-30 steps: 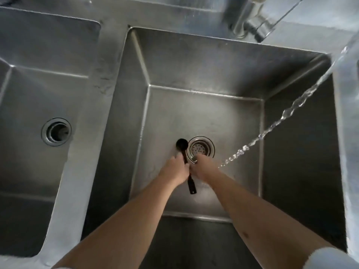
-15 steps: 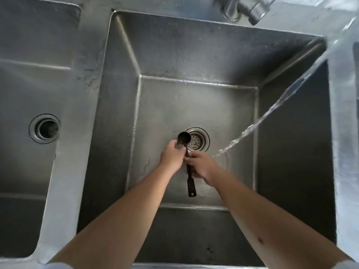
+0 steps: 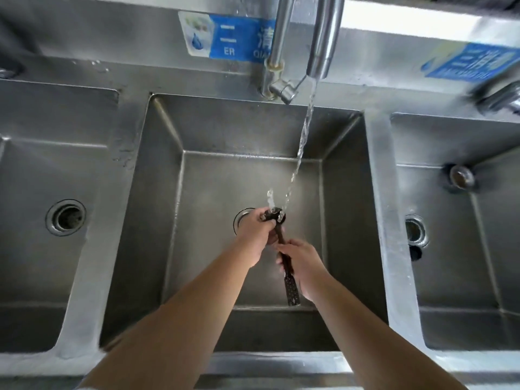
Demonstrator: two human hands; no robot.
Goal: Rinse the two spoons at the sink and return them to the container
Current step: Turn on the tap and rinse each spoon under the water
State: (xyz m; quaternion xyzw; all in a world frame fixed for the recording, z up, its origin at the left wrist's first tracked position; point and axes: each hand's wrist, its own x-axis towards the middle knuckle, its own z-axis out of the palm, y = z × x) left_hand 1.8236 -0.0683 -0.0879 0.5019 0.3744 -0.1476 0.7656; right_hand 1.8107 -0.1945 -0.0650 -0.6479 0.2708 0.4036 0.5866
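Note:
A black long-handled spoon [image 3: 291, 291] is held over the middle basin [image 3: 213, 178] of a steel sink. My right hand [image 3: 302, 263] grips its handle at mid-length. My left hand [image 3: 256, 229] is closed around the neck just below the bowl [image 3: 277, 215]. Water from the tap [image 3: 320, 52] falls onto the bowl and splashes. I cannot tell whether one or two spoons are in the grip. The container is not in view.
Left basin [image 3: 56, 170] and right basin [image 3: 455, 277] flank the middle one, each with a drain. The middle drain [image 3: 240, 219] is partly hidden by my left hand. Blue labels [image 3: 239, 38] sit on the back wall. A second tap [image 3: 503, 98] is at right.
The view tilted up, bringing the tap and back wall into sight. The spoon bowl moved from beside the stream into it, and water now splashes off the bowl.

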